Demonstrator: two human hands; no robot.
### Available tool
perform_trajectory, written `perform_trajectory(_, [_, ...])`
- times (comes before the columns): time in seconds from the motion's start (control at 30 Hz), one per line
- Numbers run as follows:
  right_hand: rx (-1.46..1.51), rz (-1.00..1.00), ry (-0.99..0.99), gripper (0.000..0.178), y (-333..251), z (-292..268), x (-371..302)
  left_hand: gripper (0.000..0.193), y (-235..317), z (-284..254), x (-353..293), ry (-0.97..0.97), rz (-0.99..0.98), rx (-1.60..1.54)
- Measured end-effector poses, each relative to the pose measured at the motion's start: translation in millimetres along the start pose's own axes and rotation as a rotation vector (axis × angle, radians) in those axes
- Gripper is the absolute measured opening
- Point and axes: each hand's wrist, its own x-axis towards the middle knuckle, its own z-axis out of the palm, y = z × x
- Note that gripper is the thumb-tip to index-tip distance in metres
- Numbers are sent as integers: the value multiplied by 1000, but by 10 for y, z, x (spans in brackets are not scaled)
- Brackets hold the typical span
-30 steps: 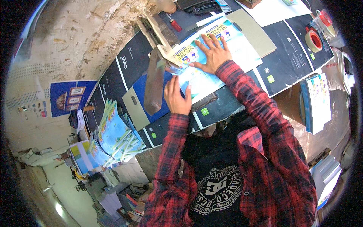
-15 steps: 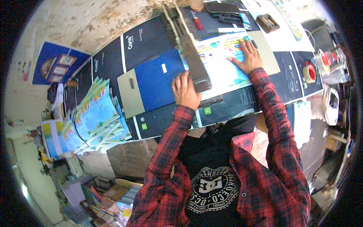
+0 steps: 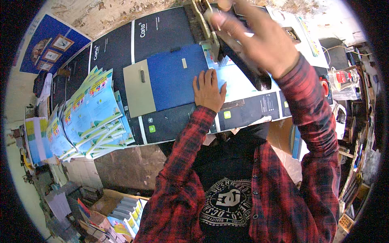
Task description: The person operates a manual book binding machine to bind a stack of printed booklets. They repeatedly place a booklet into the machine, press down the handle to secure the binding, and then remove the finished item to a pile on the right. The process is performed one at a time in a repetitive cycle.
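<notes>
My left hand (image 3: pixel 208 90) lies flat, fingers stretched, over the right edge of a blue board (image 3: pixel 174 77) and the printed sheets (image 3: pixel 235 83) beside it. Lifted above the table, my right hand (image 3: pixel 263 42) is blurred; its thumb stands apart from the fingers and nothing shows in its grip. Under that hand runs a long dark metal tool (image 3: pixel 247 67), resembling a long-arm stapler, with a metal rail (image 3: pixel 210 34) to its left. Part of the tool and the sheets' far portion are hidden by the hand and wrist.
Fanned blue-and-green printed booklets (image 3: pixel 91 113) are piled at the table's left. A grey board (image 3: pixel 139 89) adjoins the blue one. Dark printed panels (image 3: pixel 162 30) cover the tabletop. A plastic bag (image 3: pixel 344 81) hangs at the right, and a box of books (image 3: pixel 125 212) stands below left.
My right hand has left the sheets and risen up and left over the tool. The tool's dark bar has swung right, away from my left hand, which now lies flat.
</notes>
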Motion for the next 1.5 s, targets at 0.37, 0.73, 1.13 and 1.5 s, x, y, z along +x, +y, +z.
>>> perform_trajectory(0.37, [-102,217,-82,96,-118,1311,-1163,55,-8,7,22,67,-1,-23])
perform_trajectory(0.73, [972,572,-263,65,718,154,-341,57,8,-100,-5,-17,0,-20])
perform_trajectory(1.13, [-111,597,-89,94,2470,1087,-1875,49,116,-69,30,-90,-89,98])
perform_trajectory(1.5, [-169,556,-345,80,2190,1314,-1556,44,-397,-293,-165,-34,-115,63])
